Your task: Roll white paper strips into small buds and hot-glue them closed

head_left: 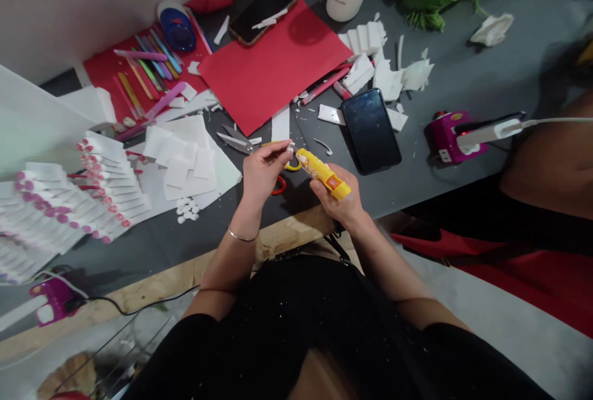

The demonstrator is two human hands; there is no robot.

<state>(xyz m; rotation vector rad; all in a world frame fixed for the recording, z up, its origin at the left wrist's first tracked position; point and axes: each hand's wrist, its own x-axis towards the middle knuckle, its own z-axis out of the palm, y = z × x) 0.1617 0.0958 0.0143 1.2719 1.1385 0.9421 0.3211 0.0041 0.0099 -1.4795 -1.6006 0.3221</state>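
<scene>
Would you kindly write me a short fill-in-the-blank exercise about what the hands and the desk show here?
1. The right hand holds a glue gun whose body is ____ in colour.
2. The left hand pinches a small ____ piece at the gun's tip.
3. The dark phone beside the hands lies on the ____ table.
4. The scissors lie just below the ____ paper sheet.

Missing words: yellow; white; grey; red

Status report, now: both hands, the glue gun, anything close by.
Right hand grips yellow glue gun. Left hand pinches small white piece at its tip. Scissors just beyond.
</scene>
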